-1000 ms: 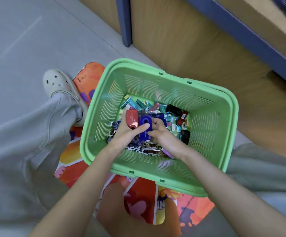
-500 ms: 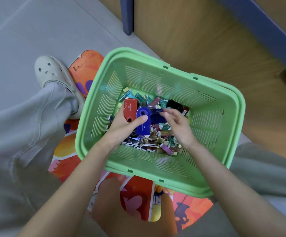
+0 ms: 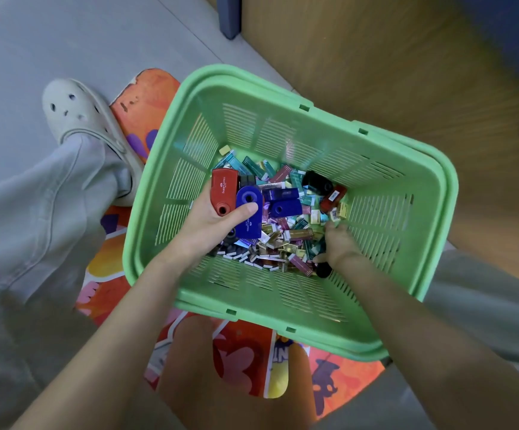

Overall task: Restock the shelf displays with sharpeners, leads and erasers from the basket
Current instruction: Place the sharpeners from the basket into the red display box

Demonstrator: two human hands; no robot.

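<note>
Red sharpener (image 3: pixel 223 193) and blue sharpener (image 3: pixel 248 212) above littered green basket (image 3: pixel 289 308).

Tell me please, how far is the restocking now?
Early stage. Done: nothing I can confirm; no shelf display is in view. In hand: the left hand holds a red sharpener and a blue sharpener; the right hand digs among the small packs. Left: the green basket holds many packs and loose sharpeners.

Left hand (image 3: pixel 211 223) grips red sharpener (image 3: pixel 222 190) and blue sharpener (image 3: pixel 250 226); right hand (image 3: pixel 340 243) rests in basket (image 3: pixel 252 282).
</note>
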